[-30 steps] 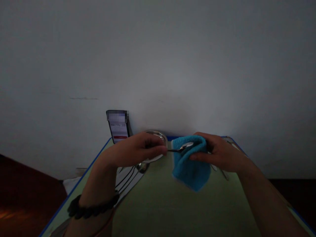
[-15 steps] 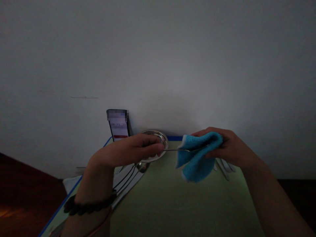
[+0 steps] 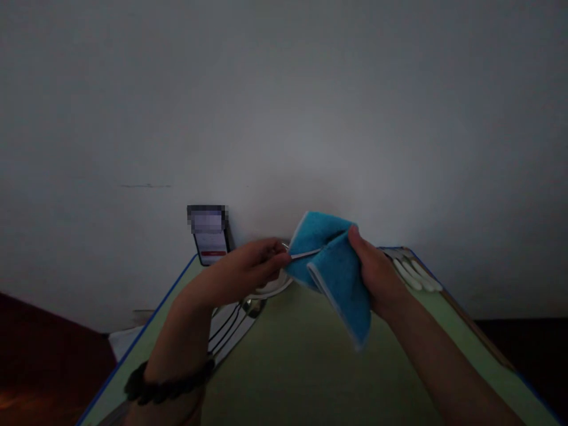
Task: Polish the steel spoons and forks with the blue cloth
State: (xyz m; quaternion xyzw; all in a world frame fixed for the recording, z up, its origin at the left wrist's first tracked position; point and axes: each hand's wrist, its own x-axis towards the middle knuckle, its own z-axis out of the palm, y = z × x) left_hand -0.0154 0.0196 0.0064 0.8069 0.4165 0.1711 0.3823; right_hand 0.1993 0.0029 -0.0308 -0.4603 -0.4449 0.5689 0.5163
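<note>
My left hand (image 3: 251,266) is closed in a pinch on the thin metal handle of a piece of cutlery (image 3: 305,254). The far end of this piece is hidden in the folds of a blue cloth (image 3: 341,269), so I cannot tell its kind. My right hand (image 3: 377,272) is wrapped around that cloth, thumb on top, with a loose corner hanging down. Behind my left hand, partly covered by it and the cloth, is a shiny metal bowl (image 3: 276,290).
A phone (image 3: 212,245) leans against the wall at the back left. Metal spoons (image 3: 254,306) lie by my left forearm. Several white-handled pieces of cutlery (image 3: 415,275) rest at the table's back right. The green table (image 3: 302,367) has a blue edge and meets the wall.
My right hand and the cloth have moved left along the cutlery, toward my left hand. The cloth has turned and opened out. The white handles at right now show more fully.
</note>
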